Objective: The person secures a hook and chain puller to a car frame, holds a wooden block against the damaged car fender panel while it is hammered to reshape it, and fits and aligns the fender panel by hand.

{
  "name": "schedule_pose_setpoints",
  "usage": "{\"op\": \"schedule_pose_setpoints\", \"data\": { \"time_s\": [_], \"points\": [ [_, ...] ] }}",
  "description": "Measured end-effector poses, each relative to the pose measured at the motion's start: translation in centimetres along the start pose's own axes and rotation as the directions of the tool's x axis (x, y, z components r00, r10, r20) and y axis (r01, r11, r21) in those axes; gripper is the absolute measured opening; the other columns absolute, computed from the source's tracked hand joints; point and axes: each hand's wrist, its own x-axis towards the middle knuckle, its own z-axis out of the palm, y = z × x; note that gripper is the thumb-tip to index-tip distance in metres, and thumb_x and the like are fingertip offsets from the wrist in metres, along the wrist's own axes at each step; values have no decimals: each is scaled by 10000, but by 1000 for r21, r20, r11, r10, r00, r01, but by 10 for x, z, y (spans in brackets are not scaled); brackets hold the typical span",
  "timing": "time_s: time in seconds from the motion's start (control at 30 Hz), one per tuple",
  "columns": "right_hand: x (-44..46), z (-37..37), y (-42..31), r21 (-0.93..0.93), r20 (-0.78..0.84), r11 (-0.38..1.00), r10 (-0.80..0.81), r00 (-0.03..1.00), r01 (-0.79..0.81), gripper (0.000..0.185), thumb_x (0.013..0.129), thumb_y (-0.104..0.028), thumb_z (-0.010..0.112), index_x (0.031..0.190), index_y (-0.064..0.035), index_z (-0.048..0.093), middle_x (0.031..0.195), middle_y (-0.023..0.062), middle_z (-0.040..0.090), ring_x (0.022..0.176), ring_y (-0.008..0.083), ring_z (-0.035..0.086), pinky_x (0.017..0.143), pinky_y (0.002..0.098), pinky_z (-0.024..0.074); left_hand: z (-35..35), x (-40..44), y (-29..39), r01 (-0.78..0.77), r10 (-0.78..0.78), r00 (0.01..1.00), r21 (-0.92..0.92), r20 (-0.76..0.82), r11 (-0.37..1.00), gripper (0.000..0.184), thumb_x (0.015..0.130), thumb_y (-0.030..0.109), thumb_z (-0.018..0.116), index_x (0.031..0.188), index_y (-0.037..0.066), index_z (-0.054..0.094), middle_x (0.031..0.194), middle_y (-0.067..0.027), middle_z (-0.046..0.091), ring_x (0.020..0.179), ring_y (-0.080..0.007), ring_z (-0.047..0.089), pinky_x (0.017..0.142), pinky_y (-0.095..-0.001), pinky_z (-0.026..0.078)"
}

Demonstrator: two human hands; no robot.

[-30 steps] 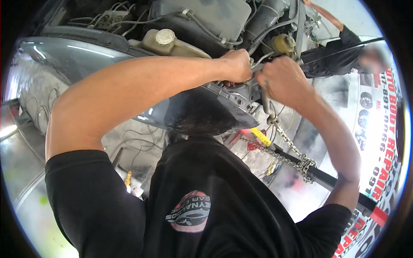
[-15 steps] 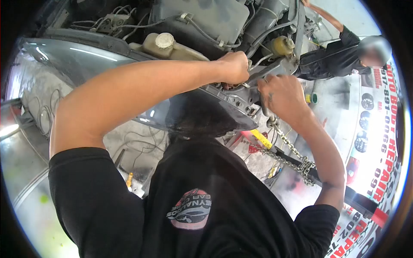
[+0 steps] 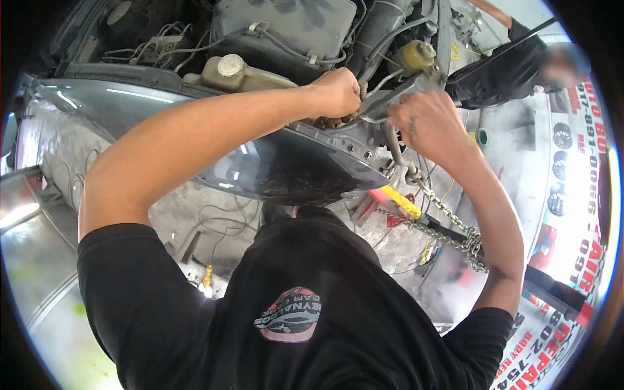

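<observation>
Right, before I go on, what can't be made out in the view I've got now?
- Left hand: head view; its own back and curled fingers hide whatever it may hold.
- Right hand: head view; slightly blurred, its back hides its grip.
- Co-worker's arm: head view; the top edge cuts off its hand.
- Chain: head view; the right forearm hides any part behind it.
</observation>
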Motion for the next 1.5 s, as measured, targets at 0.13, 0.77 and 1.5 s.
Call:
{"op": "schedule_pose_setpoints", "data": {
  "time_s": [0.13,0.77,1.5],
  "points": [
    [25,-6,-5,64,2,984,-169,986,168,109,689,-149,725,667,-63,662,672,141,622,674,348,649,597,458,497,-2,-1,-1,-25,26,999,39,-20,999,122,792,48,611,777,8,725,771,-189,719,677,-264,714,672,-401,571],
    [8,1,-32,-173,72,984,-27,997,40,100,790,-141,642,730,-130,721,778,97,711,754,282,722,665,396,557,-1,-4,-2,-70,75,995,88,-59,994,134,779,82,610,776,42,738,813,-218,729,794,-337,738,785,-420,565],
    [47,-14,-23,-104,73,947,-297,952,304,66,613,-151,746,649,-121,700,661,93,639,697,304,669,680,397,524,4,1,-6,-82,99,988,135,-122,987,178,782,163,707,645,50,698,708,-180,709,694,-286,725,712,-417,549]
  ]
}}
